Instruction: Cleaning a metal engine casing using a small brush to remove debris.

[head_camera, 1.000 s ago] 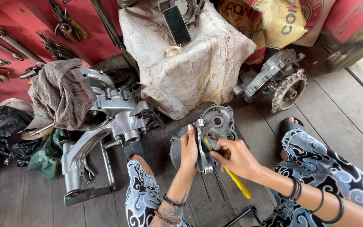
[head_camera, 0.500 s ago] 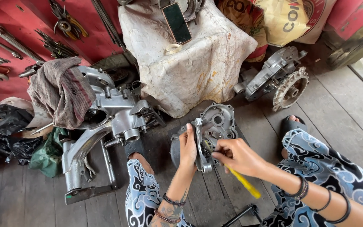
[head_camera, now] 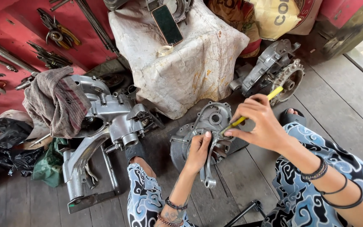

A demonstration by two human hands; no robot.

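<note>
- Head view, room to move: the engine cover [head_camera: 210, 126] lies on the plank floor [head_camera: 337, 105] between the person's knees, hemmed in by the cloth-draped block [head_camera: 190, 71] behind it, the large engine casing [head_camera: 106, 122] to its left and a second grey casing [head_camera: 274, 71] to its right. Bare boards lie open at the far right.
- Left hand [head_camera: 198, 151]: reaches up from the bottom edge, wrist bent, fingers closed around the metal lever arm [head_camera: 209, 166], thumb pressed on its upper end, holding it against the cover.
- Right hand [head_camera: 259, 124]: comes in from the right, forearm slanting down to the lower right corner, fingers pinched shut on the yellow-handled tool [head_camera: 274, 93] near its middle.
- Tool axis: it runs diagonally, handle end pointing up and right over the knuckles, working tip aimed down and left at the cover, just beside the left thumb.
- Lever arm axis: near vertical in the frame, its ringed end pointing toward the person.
</note>
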